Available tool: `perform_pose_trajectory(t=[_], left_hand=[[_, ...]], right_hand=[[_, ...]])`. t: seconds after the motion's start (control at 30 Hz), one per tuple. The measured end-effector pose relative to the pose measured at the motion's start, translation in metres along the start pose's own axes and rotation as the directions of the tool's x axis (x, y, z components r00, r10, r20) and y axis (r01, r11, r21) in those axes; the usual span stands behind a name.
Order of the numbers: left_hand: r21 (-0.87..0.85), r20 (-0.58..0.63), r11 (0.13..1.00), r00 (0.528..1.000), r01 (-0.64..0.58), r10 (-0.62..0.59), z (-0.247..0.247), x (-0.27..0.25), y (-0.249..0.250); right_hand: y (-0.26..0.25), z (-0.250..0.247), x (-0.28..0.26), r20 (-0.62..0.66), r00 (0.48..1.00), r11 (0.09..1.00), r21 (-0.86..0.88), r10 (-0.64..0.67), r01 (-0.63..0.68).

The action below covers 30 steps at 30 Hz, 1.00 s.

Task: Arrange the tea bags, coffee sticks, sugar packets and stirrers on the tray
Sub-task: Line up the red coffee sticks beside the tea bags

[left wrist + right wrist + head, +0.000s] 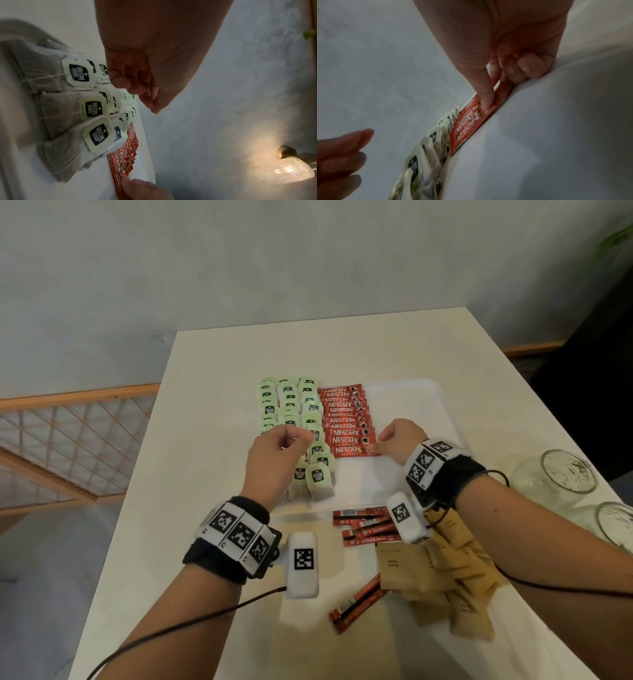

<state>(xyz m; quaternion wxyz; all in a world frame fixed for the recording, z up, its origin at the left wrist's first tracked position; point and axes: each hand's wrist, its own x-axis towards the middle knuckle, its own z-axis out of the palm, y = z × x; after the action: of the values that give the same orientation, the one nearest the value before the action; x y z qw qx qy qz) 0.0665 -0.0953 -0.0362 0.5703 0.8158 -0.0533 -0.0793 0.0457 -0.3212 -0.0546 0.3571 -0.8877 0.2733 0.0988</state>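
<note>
- Plainly, the white tray (442,405) keeps bare floor on its right half; tea bags (291,419) fill its left in three columns, coffee sticks (346,422) stacked just beside them.
- Loose coffee sticks (366,529) and brown sugar packets (442,580) lie on the table (205,460) near the tray's front edge.
- Right hand (400,440) pinches the end of the nearest coffee stick (349,451) between thumb and fingers, other fingers curled.
- Left hand (274,457) hovers above the tea bags, fingers loosely curled, seemingly holding nothing.
- Tags read "McCoy teas"; sticks "Nescafé Classic".
</note>
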Motion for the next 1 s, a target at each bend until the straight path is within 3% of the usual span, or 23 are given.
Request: perform_pose_trajectory(t=[0.1, 0.17, 0.23, 0.3, 0.37, 0.43, 0.53, 0.6, 0.73, 1.0], left_hand=[[0.076, 0.081, 0.996, 0.996, -0.053, 0.047, 0.002, -0.011, 0.008], [0.146, 0.251, 0.984, 0.966, -0.103, 0.063, 0.007, -0.026, 0.009], [0.241, 0.436, 0.961, 0.900, -0.139, 0.021, 0.015, -0.044, 0.005], [0.335, 0.564, 0.923, 0.825, -0.190, -0.035, 0.023, -0.060, 0.000], [0.410, 0.653, 0.879, 0.752, -0.244, -0.096, 0.031, -0.075, -0.002], [0.538, 0.686, 0.777, 0.706, -0.327, -0.178, 0.037, -0.088, 0.000], [0.678, 0.684, 0.521, 0.704, -0.519, -0.189, 0.043, -0.101, -0.002], [0.677, 0.697, 0.451, 0.704, -0.581, -0.139, 0.043, -0.105, -0.005], [0.655, 0.710, 0.443, 0.699, -0.612, -0.085, 0.037, -0.111, -0.003], [0.630, 0.725, 0.504, 0.681, -0.591, -0.108, 0.018, -0.110, -0.004]], right_hand=[[0.003, -0.004, -0.004, -0.018, 1.000, 0.999, 0.034, 0.006, -0.005], [0.011, -0.009, -0.013, -0.062, 0.998, 0.996, 0.081, -0.027, 0.032], [0.021, -0.015, -0.030, -0.076, 0.985, 0.980, 0.119, -0.153, 0.162], [0.032, -0.019, -0.051, -0.011, 0.954, 0.948, 0.112, -0.299, 0.299], [0.040, -0.019, -0.071, 0.099, 0.920, 0.925, 0.043, -0.379, 0.377], [0.048, -0.015, -0.083, 0.176, 0.904, 0.916, -0.024, -0.390, 0.400], [0.058, -0.009, -0.091, 0.192, 0.900, 0.898, -0.132, -0.392, 0.420], [0.060, -0.007, -0.097, 0.187, 0.896, 0.877, -0.203, -0.402, 0.435], [0.066, -0.006, -0.107, 0.201, 0.895, 0.842, -0.308, -0.398, 0.443], [0.077, -0.007, -0.121, 0.161, 0.911, 0.843, -0.345, -0.380, 0.412]])
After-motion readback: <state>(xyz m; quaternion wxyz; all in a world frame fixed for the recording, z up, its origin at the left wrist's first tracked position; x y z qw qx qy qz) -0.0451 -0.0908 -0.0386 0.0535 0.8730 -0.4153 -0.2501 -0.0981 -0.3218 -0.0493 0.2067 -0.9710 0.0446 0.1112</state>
